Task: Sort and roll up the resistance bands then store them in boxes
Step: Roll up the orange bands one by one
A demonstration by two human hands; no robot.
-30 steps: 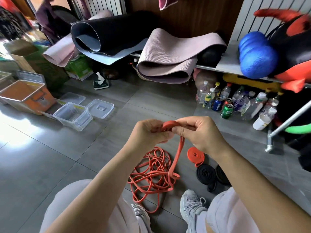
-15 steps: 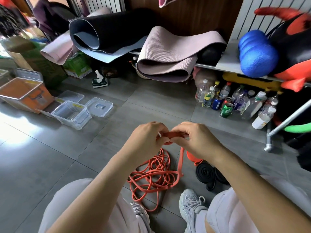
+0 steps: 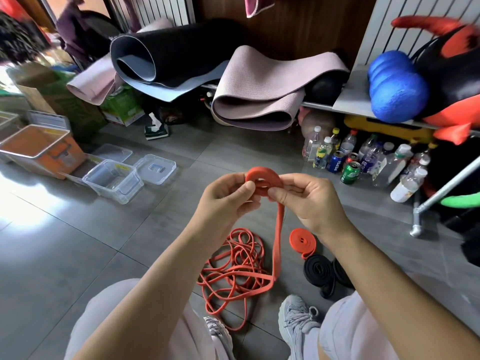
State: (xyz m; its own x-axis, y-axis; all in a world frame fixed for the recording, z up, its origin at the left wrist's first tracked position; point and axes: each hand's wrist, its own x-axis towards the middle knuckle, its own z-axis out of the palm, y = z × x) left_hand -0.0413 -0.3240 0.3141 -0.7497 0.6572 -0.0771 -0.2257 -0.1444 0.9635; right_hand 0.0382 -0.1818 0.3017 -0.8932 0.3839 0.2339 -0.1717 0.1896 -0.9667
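Pinches a flat orange band (image 3: 262, 179) between both hands, raised above the floor (image 3: 78, 242) just beyond the knees. Grips the left side of the started coil with the left hand (image 3: 226, 201), thumb and fingertips curled onto the turns. Grips the right side with the right hand (image 3: 309, 201), pinching the strap where it feeds on.

Shows only a few turns wound, loose and slightly oval, lying almost flat with the open centre facing up. Hangs from the coil's near-right edge as a long unrolled tail (image 3: 278, 229), long axis close to vertical, folding at the floor beside a tangle of thin orange bands (image 3: 239, 268). Sits nearer the right hand at the tail, nearer the left at the core.

Probably calls for turning the coil so the tail winds on from below. Looks smooth, matte and wide, and likely springs open if the pinch slackens.

Leaves one rolled orange band (image 3: 302, 240) on the floor at the right, rolled black bands (image 3: 318, 270) just beside it. Leaves an open clear box (image 3: 113, 180) well apart at the far left, next to its lid (image 3: 155, 168).
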